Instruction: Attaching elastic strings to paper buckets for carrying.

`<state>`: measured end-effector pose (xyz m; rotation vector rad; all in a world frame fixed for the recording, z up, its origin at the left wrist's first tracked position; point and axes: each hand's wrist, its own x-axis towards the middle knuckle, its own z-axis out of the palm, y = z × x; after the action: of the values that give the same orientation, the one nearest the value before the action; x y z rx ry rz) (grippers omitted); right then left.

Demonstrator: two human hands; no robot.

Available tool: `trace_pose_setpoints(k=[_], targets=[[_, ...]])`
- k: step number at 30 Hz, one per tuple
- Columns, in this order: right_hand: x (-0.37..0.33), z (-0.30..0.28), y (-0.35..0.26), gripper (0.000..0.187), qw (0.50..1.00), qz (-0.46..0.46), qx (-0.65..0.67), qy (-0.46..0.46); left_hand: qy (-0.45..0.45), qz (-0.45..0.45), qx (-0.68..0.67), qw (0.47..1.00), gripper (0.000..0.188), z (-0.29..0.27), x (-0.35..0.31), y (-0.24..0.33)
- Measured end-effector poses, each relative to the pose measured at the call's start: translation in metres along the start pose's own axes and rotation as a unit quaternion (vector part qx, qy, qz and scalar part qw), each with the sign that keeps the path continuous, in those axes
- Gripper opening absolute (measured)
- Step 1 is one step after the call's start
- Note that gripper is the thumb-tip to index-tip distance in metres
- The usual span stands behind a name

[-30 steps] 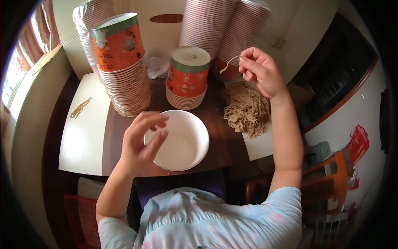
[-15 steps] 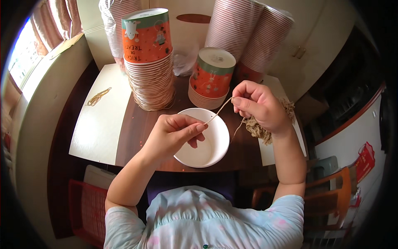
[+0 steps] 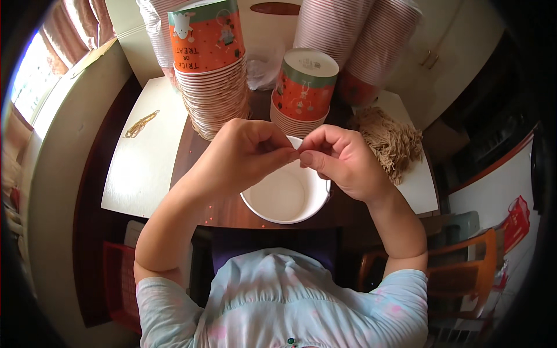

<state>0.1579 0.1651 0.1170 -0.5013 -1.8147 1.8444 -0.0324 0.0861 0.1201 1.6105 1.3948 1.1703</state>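
Observation:
Above the far rim of a white paper bucket (image 3: 281,200), the fingertips of both my hands meet in a pinch. My left hand (image 3: 241,151) is closed at thumb and forefinger. Against it, my right hand (image 3: 343,162) pinches in the same way. The thin tan cord seen between them half a second ago is now almost wholly hidden by the fingers. The bucket stands mouth up on the brown table (image 3: 226,214). To the right of my right hand lies a heap of tan cords (image 3: 391,142).
Behind my left hand rises a tall stack of orange-and-green paper buckets (image 3: 209,43), upside down. A shorter upturned stack (image 3: 304,95) stands behind the bucket. Plastic-wrapped stacks (image 3: 377,52) are at the back right. A few yellowish loops (image 3: 141,124) lie on the left white panel.
My hands have come together, my right moving left and down and my left moving up and right. The cord stretched between them no longer shows. The whole view has shifted slightly.

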Motion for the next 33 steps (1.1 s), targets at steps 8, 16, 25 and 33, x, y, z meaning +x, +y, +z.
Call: trace_pose_setpoints(k=[8, 16, 25, 33], targets=[[-0.008, -0.026, 0.016, 0.008, 0.96, 0.063, -0.262, 0.078, 0.025, 0.304, 0.297, 0.905, 0.033, 0.015, 0.068, -0.082], [-0.008, -0.04, 0.024, 0.012, 0.956, 0.06, -0.268, 0.1, -0.014, 0.027, 0.26, 0.965, 0.025, 0.016, 0.052, -0.078], [0.027, -0.014, 0.078, 0.012, 0.959, 0.13, -0.247, 0.047, 0.047, -0.14, -0.065, 0.987, 0.026, 0.027, -0.017, -0.085], [0.038, -0.008, 0.084, 0.011, 0.965, 0.132, -0.219, 0.051, 0.069, -0.155, -0.108, 0.98, 0.023, 0.021, -0.014, -0.102]])
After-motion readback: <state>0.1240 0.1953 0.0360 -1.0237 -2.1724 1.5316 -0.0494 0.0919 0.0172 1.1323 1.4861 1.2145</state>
